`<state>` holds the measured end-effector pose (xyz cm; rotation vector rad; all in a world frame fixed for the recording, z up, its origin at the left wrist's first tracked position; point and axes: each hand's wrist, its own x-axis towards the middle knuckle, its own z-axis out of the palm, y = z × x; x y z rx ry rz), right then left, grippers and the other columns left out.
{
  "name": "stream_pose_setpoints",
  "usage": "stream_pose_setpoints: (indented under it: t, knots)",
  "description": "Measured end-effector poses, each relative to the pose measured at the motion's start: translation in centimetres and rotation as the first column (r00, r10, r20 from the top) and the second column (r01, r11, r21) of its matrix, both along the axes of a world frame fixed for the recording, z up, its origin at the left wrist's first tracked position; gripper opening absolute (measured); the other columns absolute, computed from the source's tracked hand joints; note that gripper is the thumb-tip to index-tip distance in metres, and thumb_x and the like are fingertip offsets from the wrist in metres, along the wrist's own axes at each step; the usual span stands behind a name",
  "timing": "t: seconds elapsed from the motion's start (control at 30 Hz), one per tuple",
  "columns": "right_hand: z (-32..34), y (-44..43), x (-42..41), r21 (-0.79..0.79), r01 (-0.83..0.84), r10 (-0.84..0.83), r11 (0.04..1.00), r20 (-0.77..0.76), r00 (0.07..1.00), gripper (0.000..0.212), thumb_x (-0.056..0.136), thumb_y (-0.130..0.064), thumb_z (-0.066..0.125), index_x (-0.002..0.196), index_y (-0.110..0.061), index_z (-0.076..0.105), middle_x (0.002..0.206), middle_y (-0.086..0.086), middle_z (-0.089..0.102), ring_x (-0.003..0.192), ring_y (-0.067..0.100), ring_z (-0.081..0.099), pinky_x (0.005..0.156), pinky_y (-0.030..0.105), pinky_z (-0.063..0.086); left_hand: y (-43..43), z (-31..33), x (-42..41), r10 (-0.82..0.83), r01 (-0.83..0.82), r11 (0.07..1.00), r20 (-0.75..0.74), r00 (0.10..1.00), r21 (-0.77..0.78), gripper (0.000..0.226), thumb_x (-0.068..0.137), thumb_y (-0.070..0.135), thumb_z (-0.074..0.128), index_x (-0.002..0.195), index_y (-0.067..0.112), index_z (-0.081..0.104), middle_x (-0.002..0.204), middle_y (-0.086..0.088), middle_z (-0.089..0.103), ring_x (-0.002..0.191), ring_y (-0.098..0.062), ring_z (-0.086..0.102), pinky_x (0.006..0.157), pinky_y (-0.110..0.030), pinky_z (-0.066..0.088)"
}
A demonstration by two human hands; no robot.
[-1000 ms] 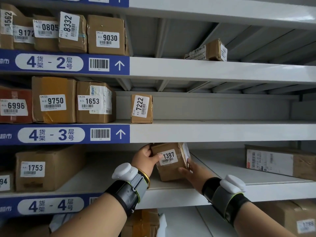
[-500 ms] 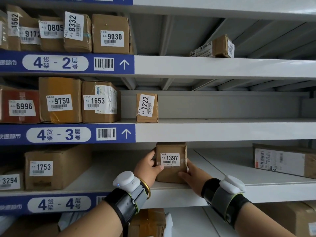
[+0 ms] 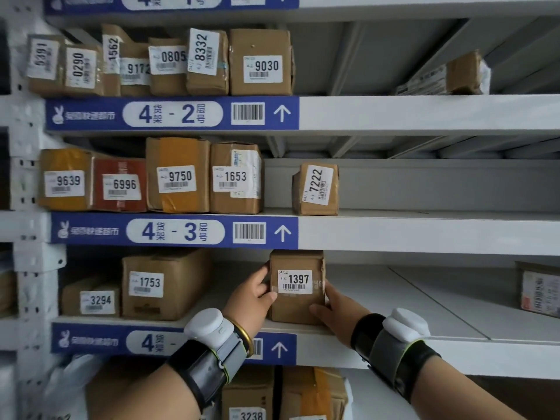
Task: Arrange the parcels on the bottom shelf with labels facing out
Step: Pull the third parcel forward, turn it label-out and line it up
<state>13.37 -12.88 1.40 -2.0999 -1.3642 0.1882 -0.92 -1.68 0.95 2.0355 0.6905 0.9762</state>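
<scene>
A small brown parcel (image 3: 298, 307) with a white label reading 1397 stands upright on the shelf marked 4-4 (image 3: 424, 350), label facing me. My left hand (image 3: 253, 294) grips its left side, thumb on the front. My right hand (image 3: 335, 310) holds its lower right corner. Further left on the same shelf stand parcel 1753 (image 3: 163, 286) and parcel 3294 (image 3: 91, 298), labels outward. A parcel (image 3: 538, 287) with a printed shipping label lies at the far right of this shelf.
The 4-3 shelf above carries parcels 9639, 6996, 9750, 1653 and a tilted 7222 (image 3: 315, 189). Several labelled parcels fill the left of shelf 4-2; one box (image 3: 448, 75) lies at its right. Below, parcel 3238 (image 3: 251, 398) sits under my arms. A white upright post (image 3: 28, 268) stands left.
The 1397 parcel turned from angled to square, its label now facing straight out and standing upright on the shelf. Both hands stay on it; my view shifted left.
</scene>
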Motion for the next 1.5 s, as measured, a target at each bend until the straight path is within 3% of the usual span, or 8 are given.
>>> stream_pose_setpoints:
  t: [0.2, 0.33, 0.43, 0.53, 0.73, 1.17, 1.37, 1.5]
  knots:
    - [0.2, 2.2, -2.8, -0.004, -0.049, 0.049, 0.999, 0.001, 0.999, 0.060, 0.091, -0.036, 0.044, 0.142, -0.021, 0.017, 0.131, 0.009, 0.054, 0.113, 0.025, 0.055, 0.099, 0.038, 0.045, 1.6, 0.2, -3.7, 0.138, -0.138, 0.990, -0.001, 0.990, 0.028, 0.055, 0.084, 0.020, 0.063, 0.135, 0.022, 0.043, 0.122, -0.005, 0.064, 0.110, -0.016, 0.060, 0.092, -0.027, 0.045]
    - [0.4, 3.2, -4.2, -0.010, -0.067, 0.067, 0.998, 0.026, 0.997, 0.059, 0.091, -0.036, 0.044, 0.141, -0.021, 0.017, 0.132, 0.009, 0.054, 0.114, 0.025, 0.055, 0.099, 0.038, 0.044, 2.4, 0.1, -6.1, 0.208, -0.206, 0.974, -0.010, 0.978, 0.094, 0.031, 0.080, 0.029, 0.067, 0.110, 0.021, 0.063, 0.093, 0.004, 0.074, 0.082, -0.009, 0.068, 0.083, -0.033, 0.056]
    - [0.4, 3.9, -5.3, -0.006, -0.082, 0.082, 0.997, 0.015, 0.997, 0.057, 0.091, -0.037, 0.044, 0.141, -0.022, 0.019, 0.131, 0.009, 0.055, 0.113, 0.024, 0.056, 0.098, 0.036, 0.044, 2.6, -0.1, -7.4, 0.267, -0.259, 0.953, -0.031, 0.963, 0.160, 0.010, 0.079, 0.034, 0.067, 0.084, 0.026, 0.068, 0.068, 0.012, 0.072, 0.064, -0.002, 0.067, 0.069, -0.029, 0.057]
    - [0.5, 4.7, -6.4, -0.014, -0.081, 0.081, 0.997, 0.030, 0.996, 0.060, 0.091, -0.038, 0.043, 0.143, -0.020, 0.016, 0.134, 0.009, 0.053, 0.116, 0.025, 0.054, 0.099, 0.034, 0.043, 2.9, -0.4, -8.5, 0.311, -0.299, 0.939, -0.045, 0.949, 0.171, 0.016, 0.080, 0.036, 0.065, 0.069, 0.025, 0.063, 0.057, 0.011, 0.070, 0.053, -0.003, 0.065, 0.063, -0.029, 0.058]
    - [0.4, 6.3, -8.8, -0.020, -0.089, 0.089, 0.996, 0.043, 0.995, 0.061, 0.092, -0.038, 0.042, 0.143, -0.018, 0.015, 0.135, 0.010, 0.051, 0.118, 0.026, 0.052, 0.099, 0.035, 0.043, 3.6, -1.0, -10.6, 0.269, -0.263, 0.961, -0.063, 0.961, 0.082, 0.014, 0.083, 0.030, 0.062, 0.069, 0.025, 0.063, 0.052, 0.009, 0.068, 0.046, -0.002, 0.061, 0.044, -0.013, 0.045]
    - [0.5, 8.6, -11.5, -0.040, -0.092, 0.093, 0.995, 0.025, 0.995, 0.062, 0.092, -0.037, 0.043, 0.143, -0.017, 0.014, 0.137, 0.011, 0.049, 0.119, 0.028, 0.051, 0.099, 0.033, 0.042, 4.2, -1.4, -12.7, 0.216, -0.216, 0.976, -0.043, 0.976, -0.006, 0.013, 0.084, 0.026, 0.060, 0.072, 0.025, 0.065, 0.052, 0.006, 0.068, 0.044, -0.001, 0.059, 0.043, -0.013, 0.044]
    - [0.3, 8.1, -11.4, -0.065, -0.083, 0.083, 0.994, -0.002, 0.997, 0.071, 0.091, -0.042, 0.042, 0.145, -0.020, 0.003, 0.137, 0.012, 0.049, 0.119, 0.028, 0.051, 0.101, 0.036, 0.041, 3.6, -1.3, -12.3, 0.136, -0.137, 0.991, -0.073, 0.988, -0.002, 0.012, 0.083, 0.027, 0.060, 0.072, 0.026, 0.064, 0.051, 0.007, 0.067, 0.045, -0.002, 0.059, 0.045, -0.014, 0.046]
    - [0.9, 6.8, -11.4, -0.001, -0.095, 0.095, 0.995, -0.021, 0.995, 0.057, 0.091, -0.037, 0.045, 0.140, -0.021, 0.019, 0.136, 0.012, 0.048, 0.118, 0.027, 0.051, 0.090, 0.027, 0.038, 2.7, -1.0, -11.2, 0.068, -0.067, 0.998, -0.077, 0.995, 0.022, 0.010, 0.083, 0.027, 0.060, 0.074, 0.027, 0.064, 0.052, 0.010, 0.068, 0.046, -0.001, 0.061, 0.044, -0.011, 0.046]
